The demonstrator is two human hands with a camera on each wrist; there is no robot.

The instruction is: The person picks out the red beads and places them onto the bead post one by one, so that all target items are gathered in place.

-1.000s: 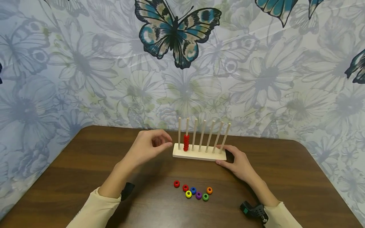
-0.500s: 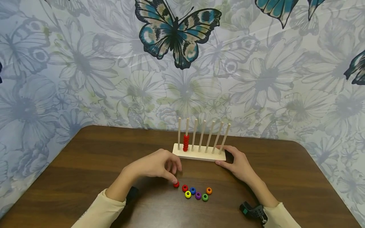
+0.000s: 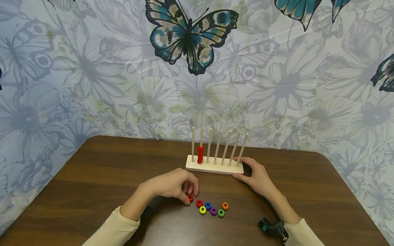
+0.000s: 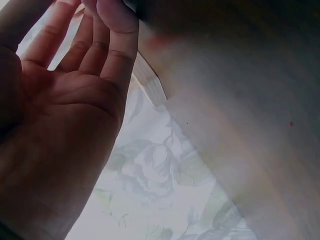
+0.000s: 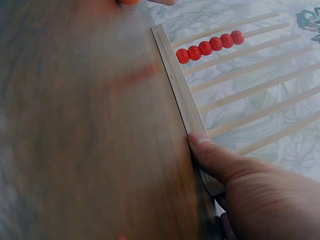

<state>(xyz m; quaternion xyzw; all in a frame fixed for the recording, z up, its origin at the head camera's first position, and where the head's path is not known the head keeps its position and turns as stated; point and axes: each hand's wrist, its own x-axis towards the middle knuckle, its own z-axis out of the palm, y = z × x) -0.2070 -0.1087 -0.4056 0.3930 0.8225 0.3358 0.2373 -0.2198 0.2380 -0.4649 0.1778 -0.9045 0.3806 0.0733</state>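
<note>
My left hand (image 3: 176,184) is low over the table, its thumb and curled fingers around a red bead (image 3: 191,198) on the tabletop. The left wrist view shows the palm and bent fingers; the fingertips are cut off at the top. A pale wooden peg stand (image 3: 220,167) stands upright near the back. Its second peg from the left carries a stack of several red beads (image 3: 200,155); the other pegs are bare. At the stand's right end, my right hand (image 3: 258,175) grips the base, thumb in front and fingers behind. The thumb (image 5: 215,155) lies along the base edge.
Loose beads lie in front of the stand: red (image 3: 199,203), yellow (image 3: 202,210), blue (image 3: 208,206), purple (image 3: 213,211), green (image 3: 221,213) and orange (image 3: 225,206). The brown table (image 3: 101,181) meets a butterfly-patterned wall covering (image 3: 123,85). A black device (image 3: 272,228) sits at the right wrist.
My left hand has come down from beside the stand's left end to the leftmost loose red bead, its fingers closing around it. The right hand keeps holding the stand.
</note>
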